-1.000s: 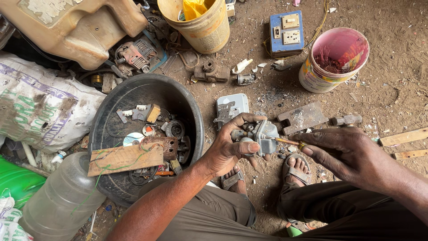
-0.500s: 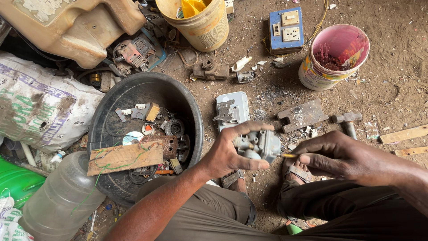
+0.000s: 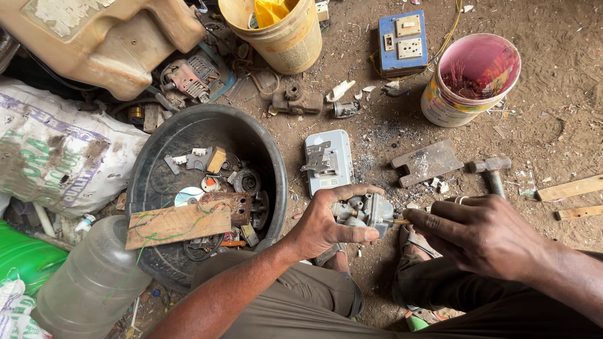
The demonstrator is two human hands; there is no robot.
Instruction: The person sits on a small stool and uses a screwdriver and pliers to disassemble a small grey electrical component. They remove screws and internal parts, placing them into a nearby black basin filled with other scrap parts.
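left hand (image 3: 326,226): wrapped round a small grey carburetor (image 3: 366,209), held just above the dirt floor
right hand (image 3: 480,232): pinching a thin tool (image 3: 402,221) into its side
tip: keep the body steady, push straight, don't slip

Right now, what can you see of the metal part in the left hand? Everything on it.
The metal part is a small grey cast piece, dull and dirty, with round bosses and short stubs on its body. It is held above the dirt floor, just in front of the person's knees. The left hand grips it, fingers over the top and thumb beneath. The right hand holds a thin tool whose tip meets the part's right side. The tool's handle is hidden in that hand. Its underside cannot be seen.
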